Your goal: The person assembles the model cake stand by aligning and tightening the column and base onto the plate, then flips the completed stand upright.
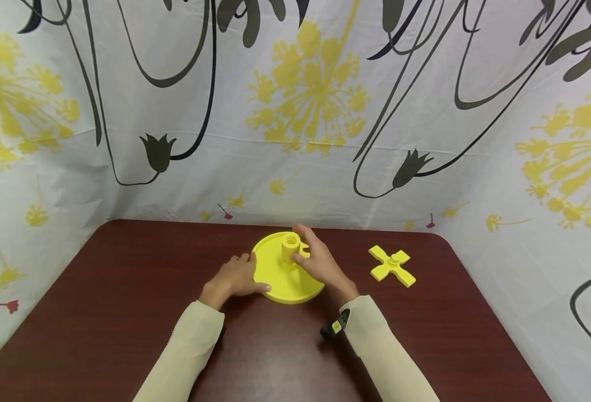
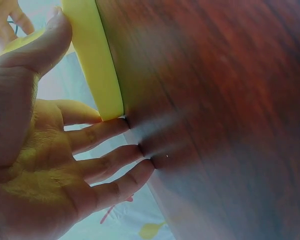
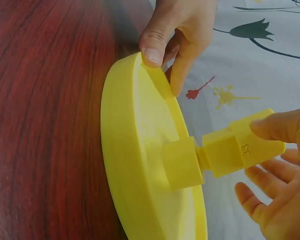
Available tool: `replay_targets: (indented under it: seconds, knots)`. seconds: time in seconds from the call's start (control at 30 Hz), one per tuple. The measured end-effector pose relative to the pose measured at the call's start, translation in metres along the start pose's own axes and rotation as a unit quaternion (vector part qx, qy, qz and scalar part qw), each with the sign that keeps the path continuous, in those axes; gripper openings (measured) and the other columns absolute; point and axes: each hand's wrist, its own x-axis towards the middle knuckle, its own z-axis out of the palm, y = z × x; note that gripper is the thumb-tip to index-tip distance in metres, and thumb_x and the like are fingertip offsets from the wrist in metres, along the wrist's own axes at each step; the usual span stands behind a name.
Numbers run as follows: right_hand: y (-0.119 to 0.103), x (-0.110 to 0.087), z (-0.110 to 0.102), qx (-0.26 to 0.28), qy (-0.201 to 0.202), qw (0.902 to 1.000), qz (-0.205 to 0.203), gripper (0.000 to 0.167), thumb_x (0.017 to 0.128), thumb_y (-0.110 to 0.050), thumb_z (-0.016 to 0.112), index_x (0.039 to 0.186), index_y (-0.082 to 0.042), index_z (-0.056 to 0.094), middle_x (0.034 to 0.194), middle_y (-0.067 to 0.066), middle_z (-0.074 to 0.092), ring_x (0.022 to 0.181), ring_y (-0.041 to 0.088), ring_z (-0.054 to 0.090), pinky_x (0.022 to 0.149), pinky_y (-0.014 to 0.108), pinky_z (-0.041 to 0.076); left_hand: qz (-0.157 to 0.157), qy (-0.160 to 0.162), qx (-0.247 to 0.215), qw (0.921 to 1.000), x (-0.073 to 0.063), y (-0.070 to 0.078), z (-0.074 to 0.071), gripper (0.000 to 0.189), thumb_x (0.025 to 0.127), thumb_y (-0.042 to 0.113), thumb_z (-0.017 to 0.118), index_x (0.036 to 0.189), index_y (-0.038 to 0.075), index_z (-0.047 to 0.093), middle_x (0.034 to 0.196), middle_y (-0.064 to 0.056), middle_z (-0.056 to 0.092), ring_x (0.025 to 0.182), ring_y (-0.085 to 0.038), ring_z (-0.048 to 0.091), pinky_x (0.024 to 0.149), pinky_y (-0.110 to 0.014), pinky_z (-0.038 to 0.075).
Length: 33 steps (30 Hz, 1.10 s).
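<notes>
A round yellow tray with a raised rim lies on the table, and a yellow post with a ring-shaped top stands near its middle. At the tray's left edge, my left hand grips the rim, thumb over it and fingertips down at the tabletop. My right hand holds the upper part of the post. In the right wrist view its thumb presses on the post's stepped block, marked with small digits, above a narrow neck and a base block. The index finger is partly hidden behind the post.
A yellow cross-shaped piece with a small round hub lies right of the tray on the dark red-brown table. A white cloth with a flower print hangs behind the table and along both sides.
</notes>
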Motion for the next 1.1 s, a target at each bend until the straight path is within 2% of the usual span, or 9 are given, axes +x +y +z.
replay_targets:
  seconds: [0.13,0.4,0.6,0.7,0.83,1.1]
  knots:
    - [0.002,0.001,0.002,0.006,0.02,0.9998,-0.007,0.06,0.092,0.0,0.067,0.147,-0.001,0.043,0.147,0.017,0.049,0.13,0.036,0.052,0.104,0.052,0.043,-0.001,-0.004,0.0,1.0,0.0,0.0,0.0,0.1,0.089,0.055,0.068,0.154,-0.007,0.024,0.151,-0.028,0.035,0.136,-0.047,0.038,0.108,-0.056,0.037]
    - [0.003,0.004,0.009,-0.007,0.056,0.9981,0.023,0.056,0.089,-0.007,0.073,0.141,-0.005,0.051,0.135,0.015,0.058,0.122,0.033,0.057,0.099,0.052,0.048,-0.004,-0.004,-0.003,1.0,0.001,-0.001,0.0,0.1,0.089,0.055,0.068,0.154,-0.007,0.023,0.153,-0.028,0.034,0.137,-0.048,0.037,0.109,-0.057,0.036]
    - [0.002,0.005,0.013,-0.029,0.081,0.9957,0.033,0.056,0.086,-0.013,0.078,0.136,-0.003,0.054,0.129,0.014,0.059,0.114,0.032,0.059,0.093,0.048,0.05,-0.002,0.0,-0.001,1.0,0.0,0.0,0.0,0.1,0.088,0.055,0.068,0.153,-0.008,0.025,0.151,-0.029,0.035,0.137,-0.048,0.037,0.109,-0.057,0.036]
    - [0.002,0.005,0.013,-0.03,0.077,0.9958,0.039,0.058,0.086,-0.016,0.078,0.137,-0.002,0.053,0.131,0.015,0.057,0.116,0.033,0.058,0.093,0.048,0.05,-0.002,0.001,-0.004,1.0,0.001,0.001,0.001,0.101,0.088,0.055,0.069,0.153,-0.008,0.024,0.151,-0.028,0.036,0.137,-0.048,0.037,0.109,-0.056,0.036]
    - [0.001,0.003,0.009,-0.008,0.058,0.9974,0.041,0.061,0.089,-0.016,0.076,0.142,-0.005,0.048,0.14,0.015,0.053,0.126,0.035,0.053,0.099,0.051,0.048,-0.001,0.005,-0.017,0.9998,-0.001,0.002,0.002,0.101,0.087,0.054,0.07,0.153,-0.007,0.024,0.15,-0.028,0.037,0.136,-0.047,0.038,0.109,-0.056,0.036]
    - [0.001,0.001,0.004,0.0,0.035,0.9992,0.022,0.057,0.091,-0.004,0.069,0.144,-0.006,0.046,0.144,0.017,0.051,0.127,0.032,0.053,0.101,0.051,0.047,-0.002,0.013,-0.019,0.9997,-0.006,0.001,0.0,0.103,0.086,0.053,0.072,0.154,-0.007,0.023,0.149,-0.027,0.039,0.135,-0.045,0.04,0.108,-0.055,0.037]
